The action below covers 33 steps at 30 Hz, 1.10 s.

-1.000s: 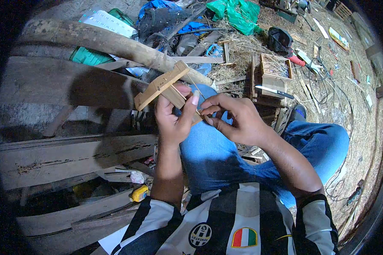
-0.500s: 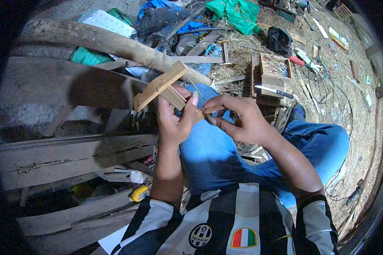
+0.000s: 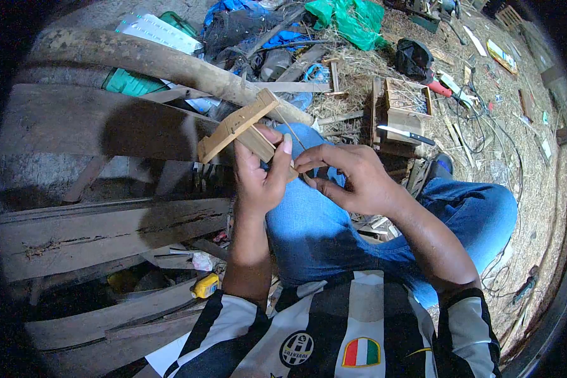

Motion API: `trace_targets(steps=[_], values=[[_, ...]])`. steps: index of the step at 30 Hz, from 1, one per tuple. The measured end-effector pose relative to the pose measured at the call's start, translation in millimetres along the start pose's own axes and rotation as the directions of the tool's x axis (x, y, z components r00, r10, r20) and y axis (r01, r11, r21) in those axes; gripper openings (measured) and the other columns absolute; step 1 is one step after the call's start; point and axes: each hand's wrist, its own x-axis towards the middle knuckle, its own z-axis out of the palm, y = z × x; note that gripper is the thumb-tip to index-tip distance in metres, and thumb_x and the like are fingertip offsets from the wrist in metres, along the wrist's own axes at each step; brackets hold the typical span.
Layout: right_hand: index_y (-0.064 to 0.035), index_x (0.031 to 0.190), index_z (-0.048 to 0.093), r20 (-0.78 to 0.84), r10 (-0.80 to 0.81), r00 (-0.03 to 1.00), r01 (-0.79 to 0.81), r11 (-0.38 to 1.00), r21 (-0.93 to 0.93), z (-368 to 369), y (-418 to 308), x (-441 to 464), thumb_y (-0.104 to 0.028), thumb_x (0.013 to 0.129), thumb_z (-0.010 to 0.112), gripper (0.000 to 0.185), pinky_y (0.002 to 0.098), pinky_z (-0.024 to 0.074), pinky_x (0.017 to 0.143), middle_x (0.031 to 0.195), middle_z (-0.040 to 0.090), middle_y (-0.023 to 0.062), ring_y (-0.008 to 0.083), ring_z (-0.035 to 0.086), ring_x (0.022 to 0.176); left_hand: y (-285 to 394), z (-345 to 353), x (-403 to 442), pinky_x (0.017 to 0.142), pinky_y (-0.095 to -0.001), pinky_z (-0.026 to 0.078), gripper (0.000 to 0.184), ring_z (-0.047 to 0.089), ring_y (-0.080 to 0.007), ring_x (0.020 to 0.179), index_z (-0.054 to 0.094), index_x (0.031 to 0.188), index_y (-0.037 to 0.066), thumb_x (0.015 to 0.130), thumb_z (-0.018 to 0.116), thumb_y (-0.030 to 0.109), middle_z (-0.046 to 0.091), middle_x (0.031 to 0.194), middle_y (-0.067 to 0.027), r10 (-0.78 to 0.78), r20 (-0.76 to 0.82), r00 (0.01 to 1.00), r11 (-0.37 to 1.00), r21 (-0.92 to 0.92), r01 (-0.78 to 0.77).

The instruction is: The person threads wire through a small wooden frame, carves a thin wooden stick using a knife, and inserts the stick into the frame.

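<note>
- Fingertips of the right hand (image 3: 359,179) have shifted slightly towards 9 o'clock, nearer the left thumb; the left hand (image 3: 258,183) has barely moved.
- The left hand is closed around the wooden piece (image 3: 236,124), its curved board towards 11 o'clock, probably to steady it and leave the lower end reachable.
- The right thumb and forefinger nearly meet at that end; what they pinch, one cannot tell.
- Towards 2 o'clock, a knife (image 3: 404,135) lies by a wooden box (image 3: 406,120), likely kept within reach.
</note>
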Motion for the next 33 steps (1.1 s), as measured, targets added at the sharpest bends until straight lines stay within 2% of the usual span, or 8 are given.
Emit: trace_targets(steps=[7,10,17,19,21,25,27,33], values=[[-0.0116,0.117,0.062,-0.035,-0.041,0.999,0.041,0.999,-0.016,2,3,2,-0.007,0.083,0.071,0.036,0.0421,0.0583,0.08,0.103,0.076,0.0079,0.0304,0.073,0.095,2,0,1,0.074,-0.0272,0.05,0.03,0.057,-0.011,0.082,0.043,0.115,0.005,0.094,0.062,-0.005,0.057,0.096,-0.0064,-0.004,-0.004,1.0,1.0,0.012,0.004],[-0.0111,0.117,0.062,-0.033,-0.05,0.998,0.049,0.998,-0.026,2,4,2,-0.007,0.083,0.071,0.036,0.0423,0.0583,0.081,0.102,0.076,0.0079,0.0303,0.073,0.096,6,2,0,0.072,-0.0266,0.049,0.024,0.057,-0.0107,0.082,0.047,0.112,0.003,0.095,0.064,-0.001,0.055,0.098,-0.0068,-0.022,0.002,1.0,0.997,-0.076,0.022],[-0.0092,0.114,0.065,-0.088,-0.027,0.996,0.031,0.998,0.049,3,6,0,-0.009,0.083,0.072,0.032,0.0406,0.0579,0.079,0.1,0.075,0.0092,0.0306,0.073,0.094,-5,-2,-2,0.066,-0.0294,0.052,0.03,0.06,-0.0123,0.072,0.044,0.115,0.005,0.094,0.063,-0.004,0.058,0.095,-0.0082,-0.014,0.01,1.0,1.0,-0.015,0.014],[-0.0087,0.111,0.066,-0.127,-0.019,0.992,0.028,0.997,0.069,1,5,-1,-0.01,0.083,0.073,0.029,0.0402,0.0577,0.078,0.098,0.075,0.0099,0.0309,0.073,0.092,-2,-2,-3,0.075,-0.0282,0.05,0.028,0.057,-0.0115,0.085,0.048,0.113,0.003,0.093,0.067,0.002,0.054,0.099,-0.0059,-0.093,0.009,0.996,0.989,-0.111,0.093],[-0.0023,0.106,0.068,-0.073,0.069,0.995,-0.069,0.998,-0.002,-6,0,0,-0.007,0.083,0.074,0.024,0.037,0.0562,0.08,0.103,0.073,0.0137,0.0278,0.073,0.091,3,-3,-1,0.076,-0.0282,0.049,0.028,0.057,-0.0116,0.086,0.048,0.113,0.003,0.093,0.068,0.002,0.054,0.1,-0.0063,-0.086,0.025,0.996,0.989,-0.118,0.089],[-0.002,0.106,0.068,-0.096,0.023,0.995,-0.024,1.0,-0.007,-4,4,-1,-0.008,0.083,0.074,0.025,0.0367,0.0558,0.079,0.102,0.073,0.0141,0.0279,0.073,0.09,6,-2,1,0.075,-0.0278,0.049,0.032,0.056,-0.0117,0.085,0.048,0.114,0.003,0.09,0.07,0.001,0.055,0.1,-0.0065,-0.018,0.041,0.999,0.993,-0.113,0.023],[-0.002,0.106,0.068,-0.064,0.099,0.993,-0.099,0.995,-0.001,-5,2,-1,-0.008,0.083,0.074,0.025,0.0369,0.0558,0.079,0.102,0.073,0.0144,0.0281,0.073,0.092,6,-3,2,0.074,-0.0276,0.049,0.034,0.056,-0.0117,0.083,0.048,0.114,0.003,0.088,0.07,0.0,0.055,0.098,-0.0064,0.005,0.043,0.999,0.995,-0.104,-0.001],[-0.002,0.107,0.068,-0.1,0.038,0.994,-0.039,0.999,-0.007,-4,4,-2,-0.008,0.084,0.074,0.025,0.0363,0.0563,0.079,0.102,0.073,0.0136,0.0273,0.074,0.093,12,-7,2,0.077,-0.0286,0.05,0.038,0.059,-0.0122,0.083,0.049,0.115,0.001,0.085,0.071,-0.004,0.057,0.094,-0.0071,-0.024,0.084,0.996,1.0,-0.012,0.025]])
